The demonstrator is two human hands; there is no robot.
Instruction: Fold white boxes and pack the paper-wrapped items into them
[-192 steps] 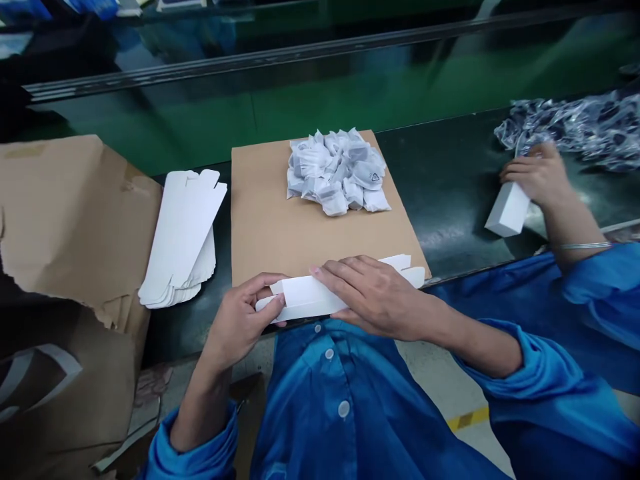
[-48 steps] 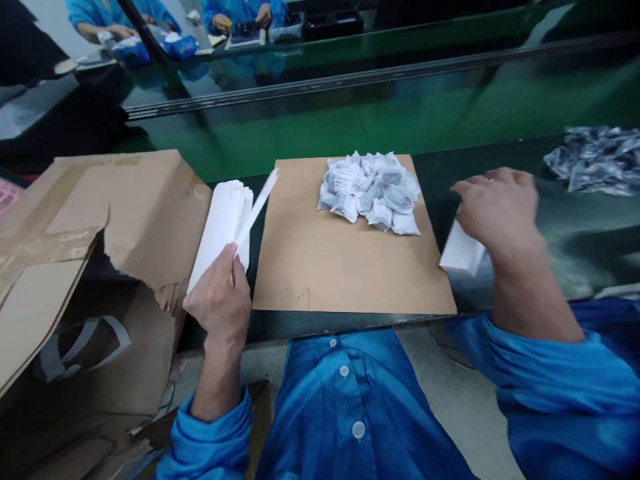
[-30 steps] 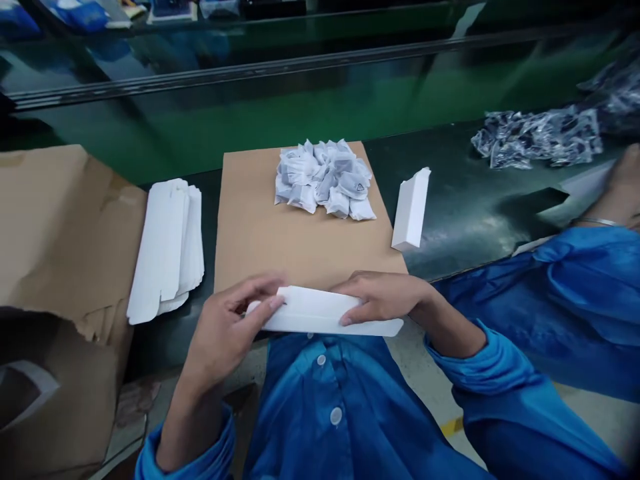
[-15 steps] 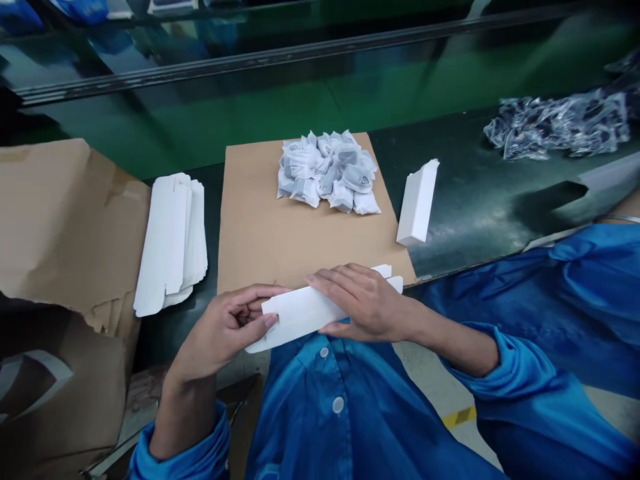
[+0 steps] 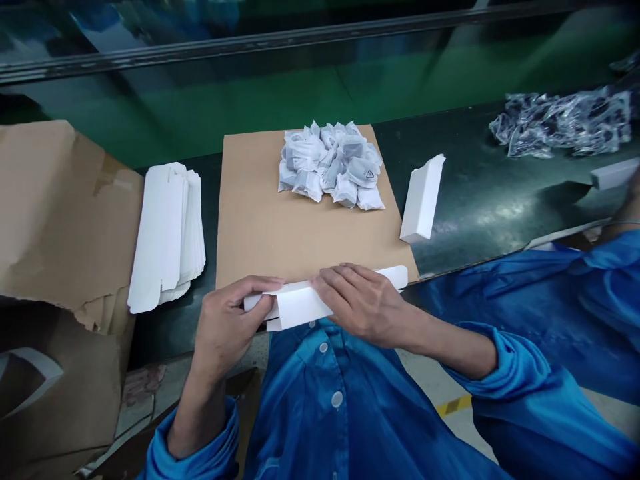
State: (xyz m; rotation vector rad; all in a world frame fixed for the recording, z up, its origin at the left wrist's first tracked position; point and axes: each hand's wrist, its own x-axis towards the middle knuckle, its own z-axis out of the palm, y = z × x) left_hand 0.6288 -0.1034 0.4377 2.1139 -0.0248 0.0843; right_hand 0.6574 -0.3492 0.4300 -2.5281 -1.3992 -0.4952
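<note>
Between my hands is a white carton [image 5: 301,305], popped into a box shape with end flaps sticking out. My left hand [image 5: 229,321] pinches its left end, thumb at the open flaps and fingers along the top edge. Across the carton's right half lies my right hand [image 5: 361,300], its fingers wrapped over the top. The carton is just above the front edge of a brown cardboard sheet [image 5: 260,233]. On that sheet's far part sits a pile of small white packets [image 5: 333,165].
Flat white cartons [image 5: 163,233] are stacked at the left, beside a large brown box [image 5: 65,220]. A formed white carton [image 5: 423,199] stands right of the sheet. Clear plastic bags [image 5: 565,123] lie farther right on the dark table [image 5: 480,193]. A co-worker's blue sleeve [image 5: 565,293] is at the right.
The carton has gone from flat to an opened box shape in my hands. My left hand has shifted slightly right at its end. A white carton now shows near the co-worker's arm.
</note>
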